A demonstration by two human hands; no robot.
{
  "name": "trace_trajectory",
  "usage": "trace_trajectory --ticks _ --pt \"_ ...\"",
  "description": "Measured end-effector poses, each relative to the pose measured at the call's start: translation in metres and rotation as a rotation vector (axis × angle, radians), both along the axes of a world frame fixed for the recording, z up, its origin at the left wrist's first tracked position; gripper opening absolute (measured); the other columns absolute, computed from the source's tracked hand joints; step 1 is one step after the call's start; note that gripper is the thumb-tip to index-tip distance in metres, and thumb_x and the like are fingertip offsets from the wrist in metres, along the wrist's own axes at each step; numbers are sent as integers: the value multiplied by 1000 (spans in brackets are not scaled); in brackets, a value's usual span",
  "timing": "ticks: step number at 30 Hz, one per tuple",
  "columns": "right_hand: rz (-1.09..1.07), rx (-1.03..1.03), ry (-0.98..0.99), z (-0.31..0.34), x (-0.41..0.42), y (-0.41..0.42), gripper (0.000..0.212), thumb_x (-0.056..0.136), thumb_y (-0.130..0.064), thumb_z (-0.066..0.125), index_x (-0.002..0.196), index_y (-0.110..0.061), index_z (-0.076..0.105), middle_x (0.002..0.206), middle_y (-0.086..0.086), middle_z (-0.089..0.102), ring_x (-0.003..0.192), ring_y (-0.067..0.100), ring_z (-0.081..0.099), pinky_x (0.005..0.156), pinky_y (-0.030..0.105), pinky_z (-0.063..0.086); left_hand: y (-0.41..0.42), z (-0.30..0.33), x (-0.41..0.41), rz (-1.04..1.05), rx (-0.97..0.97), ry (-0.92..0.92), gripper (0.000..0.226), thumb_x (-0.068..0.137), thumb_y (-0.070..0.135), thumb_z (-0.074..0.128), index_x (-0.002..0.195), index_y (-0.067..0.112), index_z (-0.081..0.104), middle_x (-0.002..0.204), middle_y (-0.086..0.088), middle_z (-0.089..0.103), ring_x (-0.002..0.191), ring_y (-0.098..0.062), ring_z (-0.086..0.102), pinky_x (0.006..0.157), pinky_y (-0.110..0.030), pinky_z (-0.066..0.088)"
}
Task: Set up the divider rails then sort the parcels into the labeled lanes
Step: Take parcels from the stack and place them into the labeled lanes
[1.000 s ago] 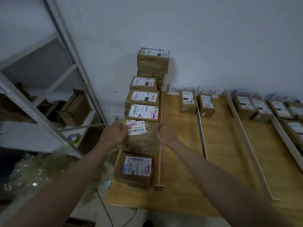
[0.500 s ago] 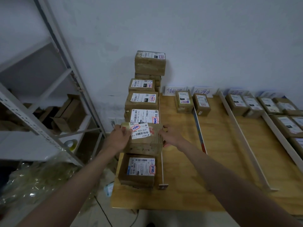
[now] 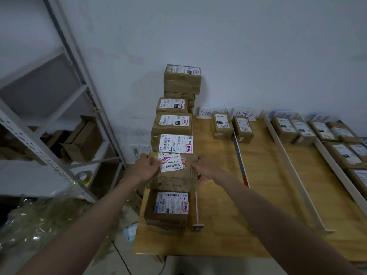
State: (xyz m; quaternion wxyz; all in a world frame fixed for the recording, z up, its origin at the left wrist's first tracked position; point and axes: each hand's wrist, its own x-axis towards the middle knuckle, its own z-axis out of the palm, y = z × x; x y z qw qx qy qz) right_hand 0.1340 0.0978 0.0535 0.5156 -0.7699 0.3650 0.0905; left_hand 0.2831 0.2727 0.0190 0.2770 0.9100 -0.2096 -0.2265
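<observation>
Both hands hold one parcel [image 3: 174,171] over the table's [image 3: 228,225] left edge. The left hand [image 3: 146,166] grips its left side, thumb on the top by the white label [image 3: 171,162]; the right hand [image 3: 202,168] grips its right side, fingers curled under the edge. The parcel sits above a column of parcels running along the left edge from the near corner to the wall: the near parcel [image 3: 168,209] lies just below it, a labeled one [image 3: 174,143] just behind, and a stack [image 3: 181,79] rises at the far left corner. A thin rail [image 3: 196,207] lies just right of the near parcel. Further right, a dark rail [image 3: 241,161] and two white rails [image 3: 294,171] run from the wall toward the near edge. Lane signs [image 3: 210,112] lean on the wall, with two small parcels [image 3: 221,125] in front. More parcels [image 3: 286,128] fill the lanes at the far right corner. A metal shelf [image 3: 59,116] stands left of the table.
</observation>
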Motion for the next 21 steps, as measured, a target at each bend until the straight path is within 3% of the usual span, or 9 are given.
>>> trace_trajectory --ticks 5,8,10,13,18,21 --pt "-17 -83 41 1 9 -7 63 97 -46 51 146 -10 37 140 12 53 110 29 63 83 43 60 -7 2 15 23 6 29 71 91 57 57 142 12 35 125 -6 62 100 -22 63 82 -38 56" --pt "-20 -147 22 4 19 -10 77 95 -54 52 151 -6 30 155 11 36 135 31 43 101 44 49 -19 9 19 11 11 21 77 91 57 58 148 11 34 146 -12 48 125 -32 54 98 -45 50" --pt "-5 -163 -27 5 26 -10 65 99 -48 49 148 -7 37 152 12 42 135 30 44 103 39 43 -28 13 18 -22 -18 -4 64 96 46 57 146 10 40 147 -13 47 129 -33 50 103 -44 44" --pt "31 -141 -104 4 32 -9 38 103 -32 43 135 -14 54 140 7 56 118 24 55 95 35 45 -36 16 16 -81 -33 -24 44 100 39 51 139 18 49 140 -8 56 124 -28 55 101 -42 45" --pt "-33 -131 -151 3 35 -10 34 104 -26 41 132 -14 57 130 6 63 102 20 57 81 33 45 -40 16 20 -94 -42 -26 37 100 41 50 132 22 55 128 -2 65 111 -21 63 90 -35 49" --pt "-102 -116 -215 5 31 -12 33 105 -20 40 132 -14 58 124 5 66 111 30 61 93 43 49 -41 20 19 -83 -80 -73 39 99 44 52 129 20 57 124 -3 67 106 -20 66 89 -36 53"
